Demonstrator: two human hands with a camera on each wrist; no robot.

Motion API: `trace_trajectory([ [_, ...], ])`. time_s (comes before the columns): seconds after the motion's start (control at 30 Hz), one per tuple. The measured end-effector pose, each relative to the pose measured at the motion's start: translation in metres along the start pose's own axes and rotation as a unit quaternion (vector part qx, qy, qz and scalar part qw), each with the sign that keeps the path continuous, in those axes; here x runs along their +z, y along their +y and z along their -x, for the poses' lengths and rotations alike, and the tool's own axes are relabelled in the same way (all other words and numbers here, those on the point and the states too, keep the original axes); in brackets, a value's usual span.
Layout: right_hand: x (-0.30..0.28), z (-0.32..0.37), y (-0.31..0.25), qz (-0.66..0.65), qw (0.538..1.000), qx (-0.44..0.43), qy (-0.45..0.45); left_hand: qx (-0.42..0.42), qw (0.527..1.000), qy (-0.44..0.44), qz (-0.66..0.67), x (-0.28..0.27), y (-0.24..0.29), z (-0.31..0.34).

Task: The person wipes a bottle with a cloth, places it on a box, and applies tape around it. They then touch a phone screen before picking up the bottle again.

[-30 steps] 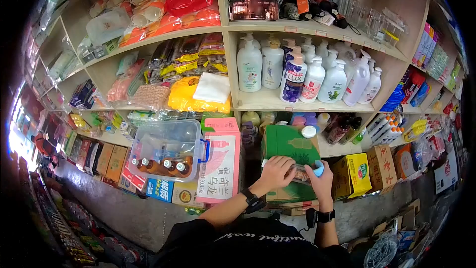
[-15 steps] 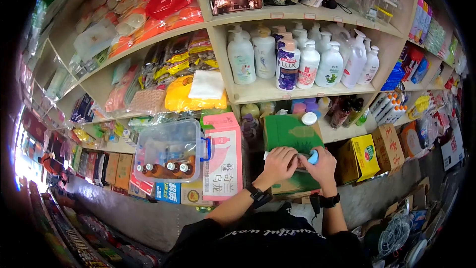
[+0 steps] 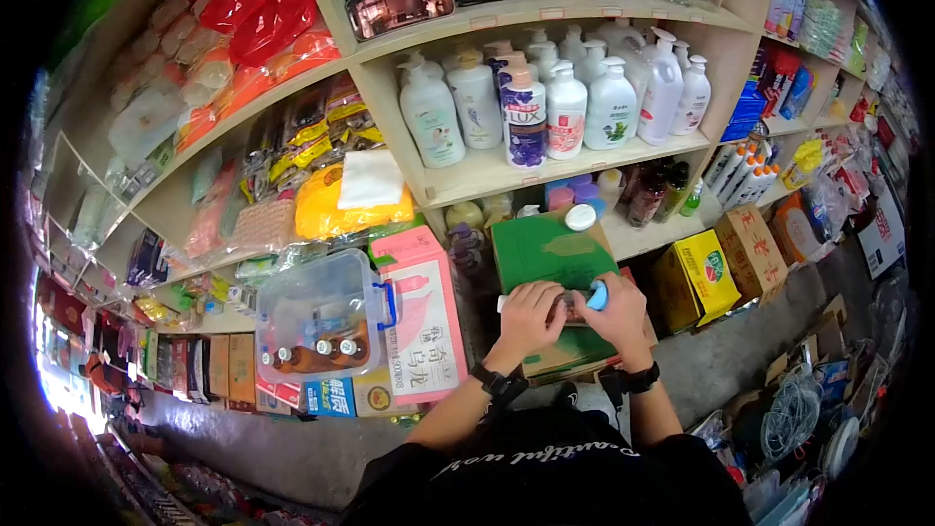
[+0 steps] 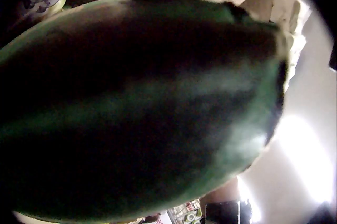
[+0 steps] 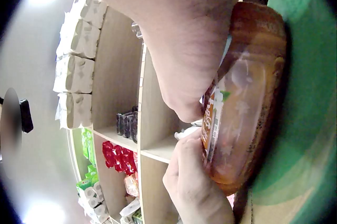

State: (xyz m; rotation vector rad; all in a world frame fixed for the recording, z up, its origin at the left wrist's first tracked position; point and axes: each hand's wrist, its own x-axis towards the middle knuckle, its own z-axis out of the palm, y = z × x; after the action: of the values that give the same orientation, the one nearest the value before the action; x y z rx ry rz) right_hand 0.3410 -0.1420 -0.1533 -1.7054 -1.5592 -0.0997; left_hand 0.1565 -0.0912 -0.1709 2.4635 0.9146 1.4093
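Observation:
On a green carton [image 3: 521, 248] lies a brownish see-through bottle [image 5: 245, 113] with a label, on its side between the hands. My left hand [image 3: 531, 319] grips its left part, near a white end [image 3: 503, 303]. The right hand [image 3: 625, 321] holds a light-blue item [image 3: 597, 295] against the other end, its thumb on the bottle. In the right wrist view the left fingers [image 5: 192, 176] touch the label side, below the right hand [image 5: 179, 50]. A dark green rounded surface [image 4: 137, 108] fills most of the left wrist view and hides the left fingers.
A clear bin [image 3: 321, 302] with several brown bottles and a pink carton [image 3: 426, 331] stand at the left. Pump bottles [image 3: 526, 117] line the shelf behind. A round white lid [image 3: 580, 218] rests on the green carton's back; a yellow box [image 3: 696, 282] is at the right.
The head view has shifted and tilted. Both hands have drawn closer together over the bottle, the thumbs now near each other, and less of the bottle shows between them.

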Motion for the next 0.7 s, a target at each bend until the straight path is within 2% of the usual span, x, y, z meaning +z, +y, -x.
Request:
trace_trajectory([
  [0.37, -0.0006, 0.0002, 0.0004, -0.002, 1.000, 0.005, -0.024, -0.012, 1.000, 0.001, -0.003, 0.0002, -0.0005, 0.0002],
  [0.7, 0.0048, 0.0019, 0.0044, 0.006, 1.000, -0.014, 0.002, -0.005, 1.000, -0.016, -0.005, -0.0023, -0.0017, 0.0015],
])
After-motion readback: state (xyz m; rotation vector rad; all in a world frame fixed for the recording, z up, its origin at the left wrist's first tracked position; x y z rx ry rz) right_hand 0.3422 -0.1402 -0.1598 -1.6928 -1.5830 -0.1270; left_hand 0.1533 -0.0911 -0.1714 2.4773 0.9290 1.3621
